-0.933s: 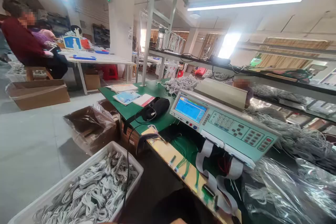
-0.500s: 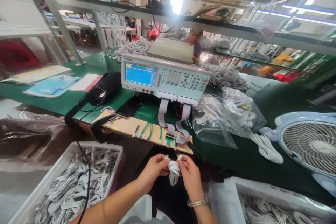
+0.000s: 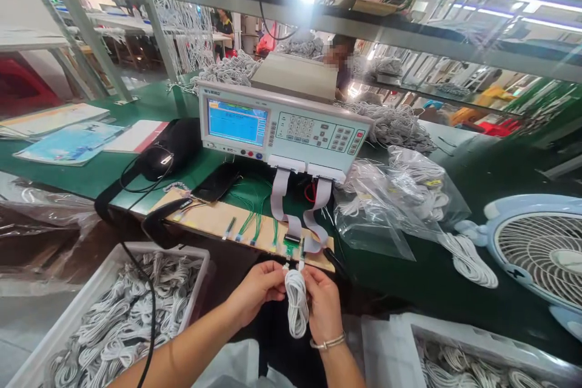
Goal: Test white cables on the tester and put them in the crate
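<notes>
My left hand (image 3: 255, 291) and my right hand (image 3: 322, 305) both grip a coiled white cable (image 3: 296, 304) just below the bench's front edge. Its two plug ends stick up from my fingertips right beneath the green connector board (image 3: 290, 247) on the wooden fixture (image 3: 218, 220). Grey ribbon cables (image 3: 279, 200) run from that fixture up to the pale cable tester (image 3: 282, 130), whose blue screen is lit. A bracelet shows on my right wrist.
White bins of coiled cables sit at lower left (image 3: 122, 321) and lower right (image 3: 459, 357). Plastic bags of cables (image 3: 395, 200) and a light blue fan (image 3: 536, 251) lie on the green bench to the right. A black pouch (image 3: 166, 148) and papers (image 3: 68, 142) lie left. A person sits behind the tester.
The view swung from the room at the left to the bench. My hands came into view holding the cable coil and have lifted its plug ends closer to the connector board.
</notes>
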Motion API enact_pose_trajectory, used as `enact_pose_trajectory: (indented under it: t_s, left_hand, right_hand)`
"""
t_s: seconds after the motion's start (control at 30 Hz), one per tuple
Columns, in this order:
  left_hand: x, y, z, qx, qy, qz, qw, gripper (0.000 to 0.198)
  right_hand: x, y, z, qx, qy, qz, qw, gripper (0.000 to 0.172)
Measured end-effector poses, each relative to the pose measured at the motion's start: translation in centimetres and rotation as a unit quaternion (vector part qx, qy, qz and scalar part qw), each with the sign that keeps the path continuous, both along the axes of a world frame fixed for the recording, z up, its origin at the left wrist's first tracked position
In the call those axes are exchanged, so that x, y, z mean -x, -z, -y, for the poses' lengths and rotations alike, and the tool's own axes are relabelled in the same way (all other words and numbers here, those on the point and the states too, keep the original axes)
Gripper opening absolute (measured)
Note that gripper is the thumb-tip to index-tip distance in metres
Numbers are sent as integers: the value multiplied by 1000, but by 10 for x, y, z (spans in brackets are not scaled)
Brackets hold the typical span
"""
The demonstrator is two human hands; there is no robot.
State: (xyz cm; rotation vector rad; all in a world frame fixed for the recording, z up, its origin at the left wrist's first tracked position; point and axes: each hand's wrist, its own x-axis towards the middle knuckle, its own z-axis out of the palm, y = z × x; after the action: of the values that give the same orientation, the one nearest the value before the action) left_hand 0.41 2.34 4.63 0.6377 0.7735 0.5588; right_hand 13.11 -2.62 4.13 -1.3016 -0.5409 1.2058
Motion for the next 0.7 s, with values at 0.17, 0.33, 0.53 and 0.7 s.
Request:
enact_pose_trajectory:
  t_s: [0.17, 0.33, 0.53, 0.7]
  left_hand:
    - [-11, 2, 2, -16, -72, -32, 997, 28]
    - [-22, 6, 13, -25, -166, 2, 986, 28]
    - [-17, 7, 6, -15, -137, 39, 990, 30]
    - [-10, -4, -7, 4, -33, 27, 999, 37]
  right_hand:
    - [-4, -6, 4, -1, -29, 63, 998, 33]
    - [-7, -7, 11, -17, -41, 94, 995, 29]
    - [-2, -10, 8, 15, -28, 78, 996, 32]
    - [-13, 0, -1, 66, -83, 68, 992, 41]
